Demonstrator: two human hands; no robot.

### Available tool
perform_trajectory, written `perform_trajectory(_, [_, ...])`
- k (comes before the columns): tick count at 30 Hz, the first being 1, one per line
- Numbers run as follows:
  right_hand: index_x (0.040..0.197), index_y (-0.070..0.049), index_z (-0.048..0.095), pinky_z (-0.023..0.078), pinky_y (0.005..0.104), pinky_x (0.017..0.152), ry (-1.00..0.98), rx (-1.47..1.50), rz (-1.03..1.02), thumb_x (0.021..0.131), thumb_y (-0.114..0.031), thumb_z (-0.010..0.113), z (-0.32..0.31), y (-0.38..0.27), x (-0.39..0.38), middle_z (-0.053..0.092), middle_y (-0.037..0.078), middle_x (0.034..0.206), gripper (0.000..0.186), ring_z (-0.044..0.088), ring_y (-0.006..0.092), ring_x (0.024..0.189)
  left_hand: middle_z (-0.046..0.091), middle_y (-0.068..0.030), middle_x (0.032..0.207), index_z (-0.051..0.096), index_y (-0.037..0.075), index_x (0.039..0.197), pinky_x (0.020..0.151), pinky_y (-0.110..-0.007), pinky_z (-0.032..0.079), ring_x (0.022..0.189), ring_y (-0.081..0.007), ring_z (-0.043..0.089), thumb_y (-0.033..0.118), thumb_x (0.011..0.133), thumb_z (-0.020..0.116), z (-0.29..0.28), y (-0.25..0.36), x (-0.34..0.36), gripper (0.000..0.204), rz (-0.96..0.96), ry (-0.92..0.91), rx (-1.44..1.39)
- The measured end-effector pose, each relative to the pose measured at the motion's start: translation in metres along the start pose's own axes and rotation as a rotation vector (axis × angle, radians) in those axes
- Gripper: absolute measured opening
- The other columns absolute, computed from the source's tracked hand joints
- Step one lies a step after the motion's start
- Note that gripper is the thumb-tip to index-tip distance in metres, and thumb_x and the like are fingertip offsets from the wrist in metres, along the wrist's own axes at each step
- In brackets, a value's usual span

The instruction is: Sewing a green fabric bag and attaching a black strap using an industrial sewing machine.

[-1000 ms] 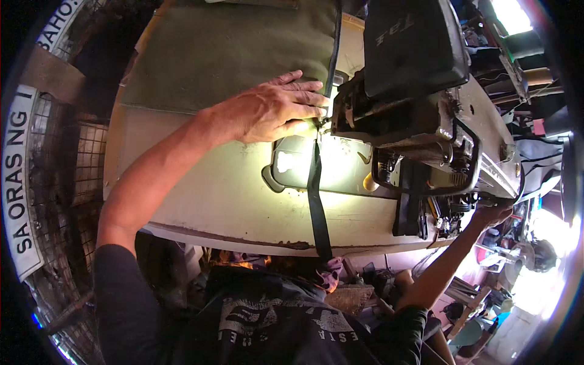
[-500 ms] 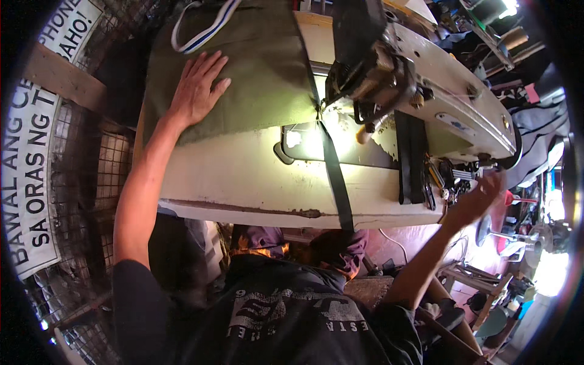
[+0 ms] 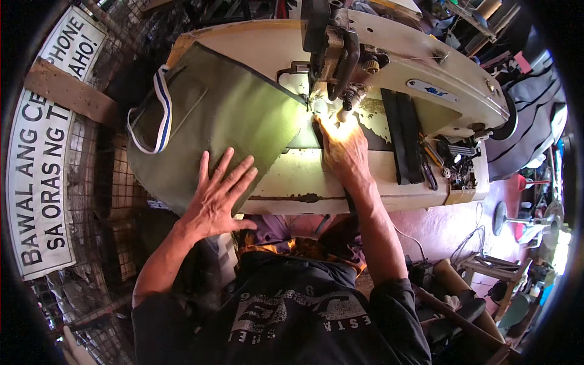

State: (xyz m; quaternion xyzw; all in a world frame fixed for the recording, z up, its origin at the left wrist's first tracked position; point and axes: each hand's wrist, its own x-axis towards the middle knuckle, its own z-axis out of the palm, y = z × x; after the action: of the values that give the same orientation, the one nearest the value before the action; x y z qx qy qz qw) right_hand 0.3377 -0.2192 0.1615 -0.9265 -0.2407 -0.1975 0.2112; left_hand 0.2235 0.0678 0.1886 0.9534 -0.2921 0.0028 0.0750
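My left hand lies spread on the olive fabric piece near its lower edge; a white-and-blue looped strap lies on that fabric. My right hand is closed on a black binding strip just below the needle area of the industrial sewing machine; the strip runs under it toward the bench's front edge. The fabric's dark bound edge leads up to the presser foot. A bright lamp glare washes out my right fingertips.
Black folded straps and small tools lie on the machine table to the right. A mesh wall with signs borders the left. Grey bags, a fan stand and a wooden stool are at the right.
My right hand has moved from the handwheel side to the needle area. My left hand has slid down and toward me. The fabric has swung to a slant, showing more strap.
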Motion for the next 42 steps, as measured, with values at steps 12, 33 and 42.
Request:
perform_trajectory(12, [0.124,-0.016,0.07,0.05,0.0445,0.072,0.016,0.023,-0.05,0.089,-0.005,0.054,0.004,0.01,-0.004,0.059,0.017,0.097,0.04,0.06,0.0349,0.084,0.069,-0.0096,0.105,0.062,0.0,0.114,0.092,-0.034,0.051,0.1,-0.0223,0.066,-0.003,0.081,0.044,-0.061,-0.024,0.035,0.038,-0.25,0.107,-0.726])
perform_trajectory(33, [0.109,-0.004,0.067,0.046,0.0484,0.072,0.044,0.139,0.188,0.087,-0.001,0.055,0.015,-0.002,-0.006,0.061,0.018,0.088,0.024,0.059,0.0389,0.083,0.065,-0.0138,0.123,0.048,-0.005,0.14,0.099,-0.033,0.047,0.112,-0.021,0.063,-0.001,0.078,0.044,-0.021,0.005,0.11,0.062,-0.152,-0.447,-1.024])
perform_trajectory(42, [0.084,0.002,0.065,0.045,0.0554,0.065,0.101,0.415,0.472,0.073,-0.005,0.062,0.015,-0.025,-0.009,0.061,0.026,0.073,0.013,0.058,0.0468,0.072,0.064,-0.0134,0.121,0.043,-0.009,0.144,0.099,-0.029,0.043,0.112,-0.0193,0.058,0.006,0.085,0.048,-0.014,0.007,0.107,0.061,-0.179,-0.348,-1.336])
